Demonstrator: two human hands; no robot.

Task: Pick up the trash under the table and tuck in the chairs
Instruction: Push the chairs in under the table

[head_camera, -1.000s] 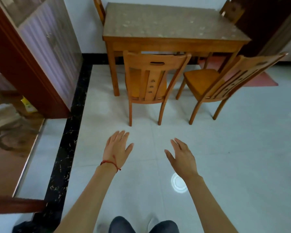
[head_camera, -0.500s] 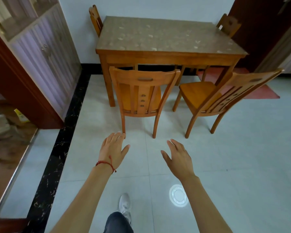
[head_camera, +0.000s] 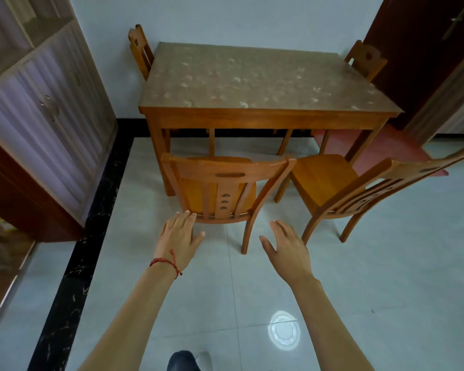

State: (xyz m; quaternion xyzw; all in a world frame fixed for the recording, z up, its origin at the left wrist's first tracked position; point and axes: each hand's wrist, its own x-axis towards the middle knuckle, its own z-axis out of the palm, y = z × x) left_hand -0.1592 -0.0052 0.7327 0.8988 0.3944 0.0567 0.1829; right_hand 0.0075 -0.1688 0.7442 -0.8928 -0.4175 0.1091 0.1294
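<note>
Both your hands are empty, fingers spread and relaxed: left hand (head_camera: 178, 236) just short of the near chair (head_camera: 227, 187), right hand (head_camera: 287, 250) beside its rear leg; second chair (head_camera: 359, 188) is angled out to the right; both stand clear of the worktop (head_camera: 252, 115); no trash visible under it from here, may be hidden by the seats; risk: tucking chairs first buries the trash, or a skewed push jams a leg against the worktop leg.

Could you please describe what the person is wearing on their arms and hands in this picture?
Both forearms are bare, with no sleeves or gloves in view. The left hand has a thin red string bracelet knotted at the wrist. The right hand wears nothing.
</note>
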